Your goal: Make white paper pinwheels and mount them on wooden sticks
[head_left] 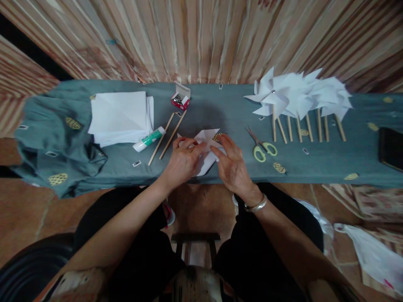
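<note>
- A folded white paper piece lay near the cloth's close edge, between the hands, its lower part flat in view. With twelve o'clock straight ahead of the wearer, one sharp corner pointed to one o'clock and the lower part ran toward seven; its long axis seemed to follow that line, though fingers covered much of the shape.
- The left hand was curled, fingers and thumb closed down on the paper from its nine o'clock side.
- The right hand was half open at three o'clock, fingers apart, tips at the paper's edge; whether it pinched anything, I could not tell. A bracelet circled that wrist.
- From the paper, two thin sticks slanted toward one o'clock at ten, beside a glue stick; a paper stack lay beyond.
- A small open box stood at eleven, scissors at three, and overlapping pinwheels at two.
- Green cloth with yellow motifs covered the surface.
- Striped curtain hung at twelve; tiled floor showed at six, white plastic at four.
</note>
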Demonstrator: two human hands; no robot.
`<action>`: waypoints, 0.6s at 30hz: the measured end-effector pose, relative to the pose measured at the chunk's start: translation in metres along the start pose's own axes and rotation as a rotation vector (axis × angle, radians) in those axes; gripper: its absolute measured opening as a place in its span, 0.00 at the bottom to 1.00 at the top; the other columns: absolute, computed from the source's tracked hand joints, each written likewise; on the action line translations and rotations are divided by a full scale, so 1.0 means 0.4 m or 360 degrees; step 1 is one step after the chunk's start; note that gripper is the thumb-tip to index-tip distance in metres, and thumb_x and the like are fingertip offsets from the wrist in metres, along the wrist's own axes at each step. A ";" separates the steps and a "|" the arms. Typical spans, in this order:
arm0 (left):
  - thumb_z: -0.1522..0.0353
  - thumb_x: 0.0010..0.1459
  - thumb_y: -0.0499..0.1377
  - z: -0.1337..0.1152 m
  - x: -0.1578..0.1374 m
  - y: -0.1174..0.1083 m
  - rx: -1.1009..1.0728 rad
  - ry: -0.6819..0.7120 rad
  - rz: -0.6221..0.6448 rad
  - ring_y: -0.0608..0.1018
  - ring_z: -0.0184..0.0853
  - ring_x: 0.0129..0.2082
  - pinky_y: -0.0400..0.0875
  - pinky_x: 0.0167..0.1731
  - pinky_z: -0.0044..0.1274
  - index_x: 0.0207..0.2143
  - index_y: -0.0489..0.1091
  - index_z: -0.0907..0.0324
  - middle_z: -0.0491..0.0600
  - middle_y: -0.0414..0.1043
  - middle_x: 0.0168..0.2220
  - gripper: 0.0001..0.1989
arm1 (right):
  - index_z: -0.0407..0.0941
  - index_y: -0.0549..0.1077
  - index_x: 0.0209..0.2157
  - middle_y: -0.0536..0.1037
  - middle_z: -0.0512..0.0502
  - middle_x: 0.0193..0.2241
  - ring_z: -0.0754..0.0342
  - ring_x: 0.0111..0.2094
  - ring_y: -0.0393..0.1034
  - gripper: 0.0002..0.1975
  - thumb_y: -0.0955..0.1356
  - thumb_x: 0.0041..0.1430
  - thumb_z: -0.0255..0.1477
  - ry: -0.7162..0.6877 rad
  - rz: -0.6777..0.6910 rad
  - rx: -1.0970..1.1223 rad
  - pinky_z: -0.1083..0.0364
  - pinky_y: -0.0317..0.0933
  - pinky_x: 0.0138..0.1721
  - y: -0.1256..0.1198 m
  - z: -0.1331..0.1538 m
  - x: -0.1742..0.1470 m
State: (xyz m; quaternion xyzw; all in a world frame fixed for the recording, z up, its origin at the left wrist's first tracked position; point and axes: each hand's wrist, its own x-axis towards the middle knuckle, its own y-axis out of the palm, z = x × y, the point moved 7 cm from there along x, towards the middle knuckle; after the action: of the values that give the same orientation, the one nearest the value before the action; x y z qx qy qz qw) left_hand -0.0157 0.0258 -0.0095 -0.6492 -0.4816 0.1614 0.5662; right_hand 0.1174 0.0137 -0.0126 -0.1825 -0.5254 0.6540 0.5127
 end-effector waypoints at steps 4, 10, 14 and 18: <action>0.74 0.62 0.50 0.007 -0.002 0.002 -0.0015 -0.0056 0.0013 0.72 0.42 0.52 0.56 0.56 0.41 0.55 0.68 0.60 0.56 0.77 0.43 0.20 | 0.38 0.64 0.59 0.73 0.33 0.55 0.45 0.56 0.68 0.22 0.56 0.67 0.31 0.0295 -0.0128 0.0128 0.45 0.63 0.56 -0.016 -0.069 0.009; 0.73 0.62 0.50 -0.009 0.008 -0.011 0.0048 -0.0071 0.0010 0.73 0.42 0.50 0.58 0.54 0.41 0.52 0.69 0.62 0.58 0.76 0.45 0.18 | 0.38 0.64 0.58 0.77 0.31 0.48 0.39 0.48 0.72 0.29 0.64 0.62 0.42 0.0372 -0.0101 0.0095 0.43 0.66 0.49 0.009 -0.055 0.052; 0.75 0.60 0.50 -0.008 0.007 -0.008 0.0009 -0.0074 0.0034 0.72 0.44 0.52 0.58 0.54 0.41 0.53 0.68 0.63 0.57 0.77 0.42 0.19 | 0.36 0.65 0.56 0.76 0.30 0.47 0.38 0.48 0.70 0.28 0.65 0.61 0.40 0.0342 -0.0090 0.0034 0.43 0.64 0.50 0.021 -0.033 0.072; 0.76 0.59 0.50 0.003 0.003 0.003 -0.0047 -0.0100 0.0026 0.71 0.43 0.54 0.57 0.55 0.40 0.53 0.68 0.62 0.57 0.77 0.44 0.20 | 0.37 0.65 0.56 0.75 0.30 0.48 0.37 0.49 0.69 0.27 0.64 0.61 0.40 0.0280 -0.0080 0.0021 0.41 0.63 0.50 0.033 -0.027 0.076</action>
State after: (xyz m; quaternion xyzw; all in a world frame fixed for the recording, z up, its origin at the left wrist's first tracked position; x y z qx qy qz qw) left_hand -0.0156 0.0274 -0.0105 -0.6560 -0.4961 0.1793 0.5399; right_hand 0.1070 0.0464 -0.0192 -0.2226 -0.4784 0.6260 0.5743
